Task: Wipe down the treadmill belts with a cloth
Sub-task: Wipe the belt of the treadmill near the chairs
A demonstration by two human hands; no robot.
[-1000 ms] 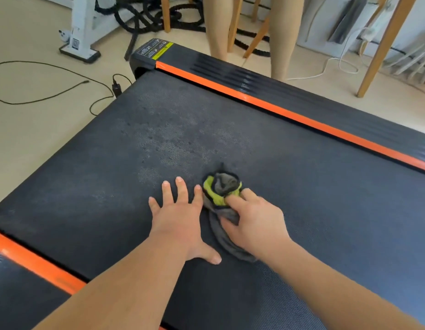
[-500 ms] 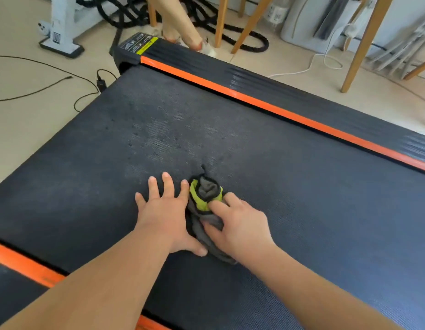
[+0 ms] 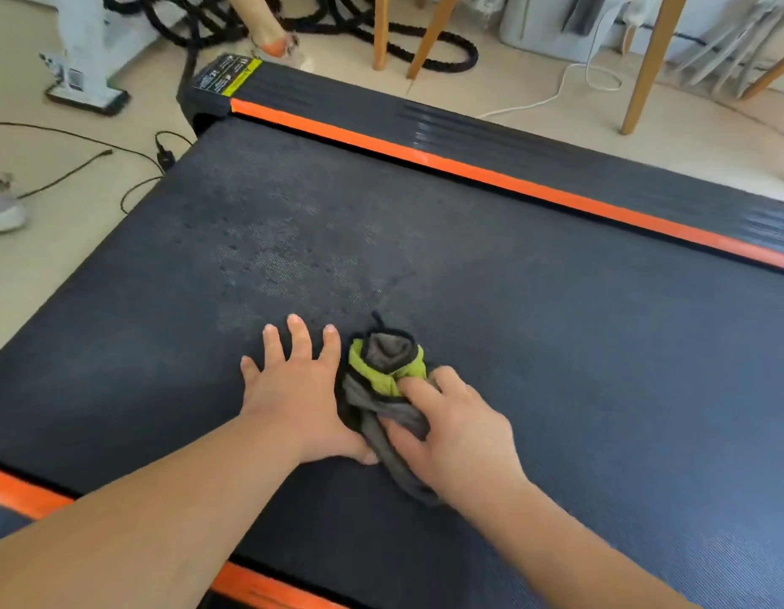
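A dark treadmill belt (image 3: 557, 345) fills most of the view, with a paler dusty, spotted patch (image 3: 285, 265) ahead of my hands. A bunched grey and lime-green cloth (image 3: 383, 367) lies on the belt. My right hand (image 3: 451, 432) grips the cloth, index finger laid over the green part and thumb curled under the grey part. My left hand (image 3: 293, 389) lies flat on the belt just left of the cloth, fingers spread, thumb touching the cloth's lower end.
Orange-striped side rails run along the far edge (image 3: 469, 169) and the near edge (image 3: 258, 582). Beyond are black battle ropes (image 3: 425, 46), wooden chair legs (image 3: 645, 68), cables (image 3: 131, 169) on the floor, a white machine base (image 3: 82, 81), and another person's foot (image 3: 271, 41).
Both hands and the cloth have stayed together on the belt. The view shifted, and the other person's legs moved left, away from the treadmill's far rail.
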